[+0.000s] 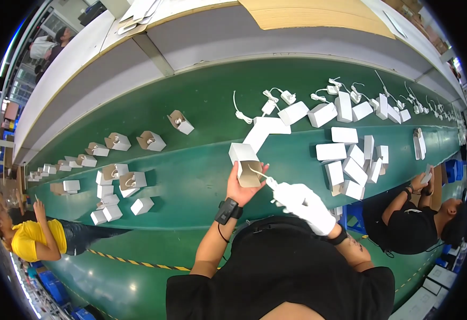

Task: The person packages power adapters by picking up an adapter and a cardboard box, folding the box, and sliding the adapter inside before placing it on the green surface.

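A worker's bare left hand (242,190) gripped an open white cardboard box with a brown interior (245,162) from beneath, thumb and fingers on opposite sides, above a long green tabletop (201,184). The right hand (300,205), in a white glove, pinched a slim white cord (261,174) whose tip stood at the box's mouth. Open white boxes with brown flaps (118,142) lined the left side; a cluster of white rectangular boxes (355,170) lay to the right. White adapters with cords (269,105) sat farther back. One person in yellow (38,240) stood at left, another in black (412,229) at right.
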`<state>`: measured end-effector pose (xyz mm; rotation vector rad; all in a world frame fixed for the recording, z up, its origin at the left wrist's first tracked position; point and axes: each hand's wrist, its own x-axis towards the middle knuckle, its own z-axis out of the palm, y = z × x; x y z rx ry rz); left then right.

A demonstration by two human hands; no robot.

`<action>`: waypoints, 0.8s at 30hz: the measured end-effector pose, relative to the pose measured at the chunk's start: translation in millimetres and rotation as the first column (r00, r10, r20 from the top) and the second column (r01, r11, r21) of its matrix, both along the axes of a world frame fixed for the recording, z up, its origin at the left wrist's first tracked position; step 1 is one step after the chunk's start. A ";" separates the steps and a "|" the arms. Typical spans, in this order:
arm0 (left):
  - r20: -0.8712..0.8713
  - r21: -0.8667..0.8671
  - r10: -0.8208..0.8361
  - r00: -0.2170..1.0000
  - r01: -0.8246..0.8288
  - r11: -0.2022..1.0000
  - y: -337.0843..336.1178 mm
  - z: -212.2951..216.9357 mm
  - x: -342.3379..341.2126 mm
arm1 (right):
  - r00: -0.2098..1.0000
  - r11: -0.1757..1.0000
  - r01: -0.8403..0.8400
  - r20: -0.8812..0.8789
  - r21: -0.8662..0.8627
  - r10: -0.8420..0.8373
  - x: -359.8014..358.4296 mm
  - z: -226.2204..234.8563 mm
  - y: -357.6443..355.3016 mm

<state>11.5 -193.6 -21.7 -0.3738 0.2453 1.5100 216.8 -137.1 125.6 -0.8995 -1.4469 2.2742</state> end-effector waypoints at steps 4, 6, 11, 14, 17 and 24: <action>-0.200 0.101 0.028 0.979 -0.008 0.995 -4.3 38.9 34.4 | 0.977 0.970 -0.026 0.212 0.241 -0.026 -30.5 -35.3 -0.9; -0.300 0.133 0.053 0.952 -0.013 0.991 -8.2 42.8 38.1 | 0.947 0.885 -0.087 0.313 0.458 -0.068 -50.3 -39.3 -2.6; -0.422 0.223 0.113 0.900 -0.018 0.975 -14.5 31.0 24.8 | 0.926 0.607 -0.111 0.303 0.787 -0.223 -53.6 -44.6 -3.9; -0.506 0.291 0.097 0.857 0.064 0.955 -15.3 28.7 18.7 | 0.947 0.518 -0.028 0.188 0.855 -0.259 -47.2 -51.0 0.4; -0.461 0.117 0.080 0.884 -0.029 0.993 -18.1 35.9 35.4 | 0.945 0.294 -0.026 0.119 0.956 -0.303 -52.1 -43.7 4.9; -0.848 0.309 0.174 -0.500 -0.201 0.930 -15.5 122.1 -32.9 | 0.941 0.077 -0.326 0.332 0.942 -0.074 -46.5 -0.7 28.8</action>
